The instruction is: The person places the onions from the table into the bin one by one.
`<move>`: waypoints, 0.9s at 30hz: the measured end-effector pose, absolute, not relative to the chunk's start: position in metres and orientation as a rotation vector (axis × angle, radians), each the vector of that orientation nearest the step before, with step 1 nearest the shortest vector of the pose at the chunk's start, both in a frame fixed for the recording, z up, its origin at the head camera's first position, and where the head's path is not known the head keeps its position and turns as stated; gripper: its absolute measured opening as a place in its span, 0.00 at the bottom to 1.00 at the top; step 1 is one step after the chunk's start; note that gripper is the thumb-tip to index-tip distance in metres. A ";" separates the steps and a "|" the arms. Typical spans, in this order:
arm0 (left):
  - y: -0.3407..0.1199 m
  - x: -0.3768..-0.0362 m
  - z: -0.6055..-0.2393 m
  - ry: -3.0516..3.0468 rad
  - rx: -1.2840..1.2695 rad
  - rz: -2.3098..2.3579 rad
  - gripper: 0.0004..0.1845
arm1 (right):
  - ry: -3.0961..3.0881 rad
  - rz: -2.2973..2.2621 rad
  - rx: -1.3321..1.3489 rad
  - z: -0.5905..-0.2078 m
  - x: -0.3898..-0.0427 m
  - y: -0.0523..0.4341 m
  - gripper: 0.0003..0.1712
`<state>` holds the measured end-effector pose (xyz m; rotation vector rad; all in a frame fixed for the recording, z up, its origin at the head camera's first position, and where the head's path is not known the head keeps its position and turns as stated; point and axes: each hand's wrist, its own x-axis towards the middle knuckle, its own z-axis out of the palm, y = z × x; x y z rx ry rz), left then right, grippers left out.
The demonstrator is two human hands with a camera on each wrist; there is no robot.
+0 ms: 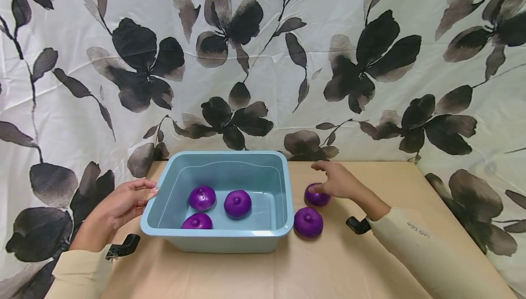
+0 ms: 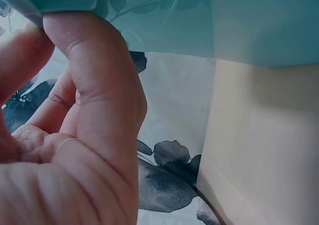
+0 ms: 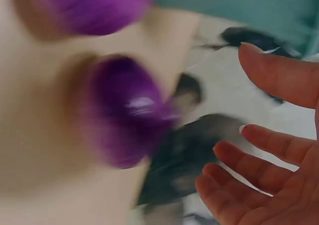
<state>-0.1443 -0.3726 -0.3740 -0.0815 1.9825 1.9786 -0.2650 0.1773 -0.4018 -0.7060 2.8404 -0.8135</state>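
A light blue plastic bin (image 1: 218,233) stands on the table with three glossy purple onions (image 1: 238,204) inside, each with a small nub. At the bin's left rim, my left hand (image 1: 125,205) pinches the edge between thumb and fingers; the left wrist view shows this hand (image 2: 94,105) close up. To the right of the bin lie two more purple onions, a nearer onion (image 1: 308,222) and a farther onion (image 1: 316,197). Over the farther one hovers my right hand (image 1: 341,180). In the right wrist view, its fingers (image 3: 254,170) are spread apart from the blurred onion (image 3: 122,112), holding nothing.
The light wooden table (image 1: 328,267) ends at the back against a white cloth (image 1: 287,121) with dark flowers. The cloth also hangs along both sides. A black wrist device (image 1: 358,225) juts from the right sleeve, another device (image 1: 123,247) from the left.
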 end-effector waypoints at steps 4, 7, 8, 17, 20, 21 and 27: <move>-0.373 -0.144 -0.374 1.977 -0.088 1.980 0.12 | 2.823 -0.788 -0.669 -0.436 -0.267 0.191 0.45; -0.374 -0.144 -0.375 1.962 -0.066 1.988 0.12 | 2.801 -0.812 -0.649 -0.454 -0.266 0.195 0.48; -0.374 -0.144 -0.375 1.956 -0.058 1.992 0.12 | 2.797 -0.822 -0.643 -0.458 -0.265 0.196 0.49; -0.374 -0.144 -0.376 1.932 -0.054 1.991 0.12 | 2.808 -0.911 -0.516 -0.476 -0.265 0.198 0.50; -0.374 -0.145 -0.376 1.934 -0.054 1.992 0.12 | 2.837 -0.932 -0.503 -0.477 -0.264 0.200 0.51; -0.374 -0.145 -0.376 1.934 -0.053 1.993 0.12 | 2.845 -0.940 -0.499 -0.477 -0.264 0.200 0.51; -0.373 -0.144 -0.375 1.946 -0.064 1.995 0.12 | 2.864 -1.017 -0.499 -0.471 -0.261 0.204 0.50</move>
